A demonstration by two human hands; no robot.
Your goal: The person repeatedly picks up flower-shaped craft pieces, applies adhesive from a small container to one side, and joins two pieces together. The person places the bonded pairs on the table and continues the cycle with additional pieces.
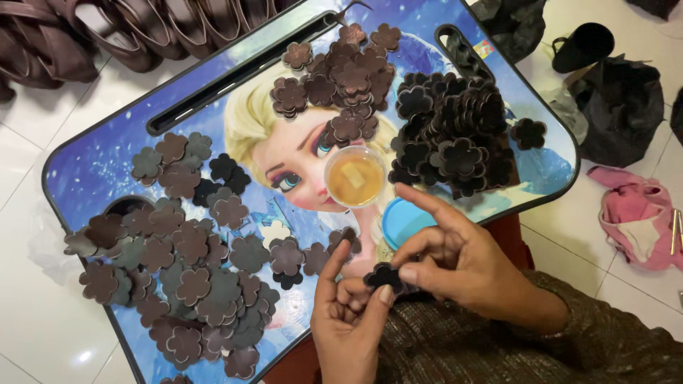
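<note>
Head view: both our hands pinch one dark flower-shaped leather cutout (384,276) just off the near edge of the blue picture-printed lap tray (107,153). Our left hand (347,320) grips it by thumb and forefinger; our right hand (455,263) nips its other side, hiding part of it. A blue round lid (400,219) sits half covered behind the right fingers, beside the small clear cup of amber glue (355,176).

left hand (348,313): palm up, fingers curled, pinching | right hand (455,259): index finger extended, thumb pinching
</note>
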